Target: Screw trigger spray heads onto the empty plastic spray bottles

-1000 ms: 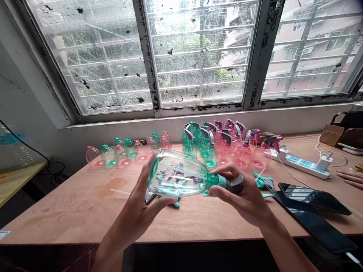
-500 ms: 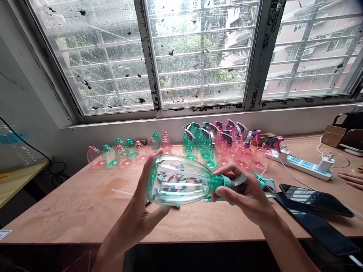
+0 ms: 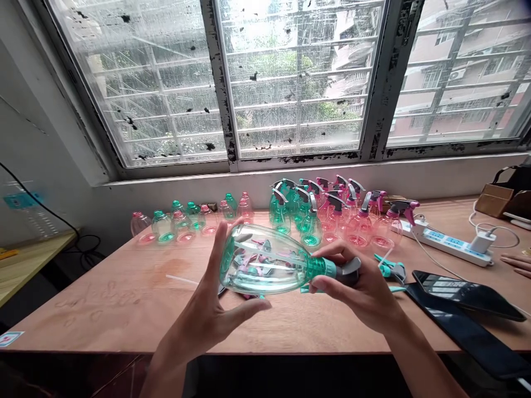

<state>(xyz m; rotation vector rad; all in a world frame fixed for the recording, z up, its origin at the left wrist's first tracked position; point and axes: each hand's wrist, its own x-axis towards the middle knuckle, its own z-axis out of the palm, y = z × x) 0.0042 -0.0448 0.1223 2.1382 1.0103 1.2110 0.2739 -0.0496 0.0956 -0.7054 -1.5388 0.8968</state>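
Note:
A clear green spray bottle point(image 3: 265, 265) lies sideways in the air in front of me, base to the left. My right hand point(image 3: 357, 287) is closed around its teal collar and grey trigger head. At the base end my left hand point(image 3: 219, 293) is cupped open. Its fingers reach up behind the bottle, partly hidden, and its thumb sticks out below, apart from the plastic. Through the bottle I see a pile of pink, grey and teal spray heads point(image 3: 255, 260) on the table. A loose teal spray head point(image 3: 392, 270) lies right of my right hand.
Several headless green and pink bottles point(image 3: 185, 225) stand at the back left. Several bottles with spray heads point(image 3: 332, 218) crowd the back middle. At right are a power strip point(image 3: 450, 243), two dark phone-like devices point(image 3: 468, 298) and another person's hand point(image 3: 516, 262). A white tube point(image 3: 180, 279) lies at left.
My left thumb has stretched out further to the right, below the bottle. The bottle has turned slightly and stays in my right hand. The view has shifted a little.

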